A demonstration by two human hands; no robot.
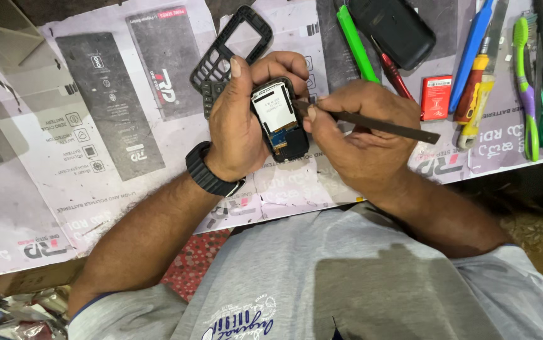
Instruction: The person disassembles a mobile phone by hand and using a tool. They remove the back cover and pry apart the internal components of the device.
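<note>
Head view looks down on a worktable point(45, 208) covered with a pale printed sheet that bears dark grey rectangles and red-and-black logos. The left hand point(237, 126), a black watch point(210, 171) on its wrist, is wrapped around an opened phone point(279, 119), thumb up along its left edge and fingers curled over the top; the phone is held just above the table near the middle of the view, with its white screen panel and a small circuit part showing. The right hand point(363, 129) is closed in a pinch on a thin dark metal tool point(378, 124), whose tip meets the phone's right edge while its shaft runs out to the right over the knuckles.

Behind the left hand lies one black phone front frame point(232, 45) with an open screen window and a keypad grid. One dark phone back cover point(392, 28) lies at the top, right of centre. One small red rectangular battery point(436, 97) with white print rests near the right hand.

Tools lie along the top right: one green plastic pry stick point(356, 43), one red-handled screwdriver point(392, 74), one blue-handled tool point(471, 53), one orange and yellow cutter knife point(478, 94), and one green and purple toothbrush point(526, 88). More dark tools at the far right edge are too cramped to count.

The person wears a grey shirt point(359, 277).
</note>
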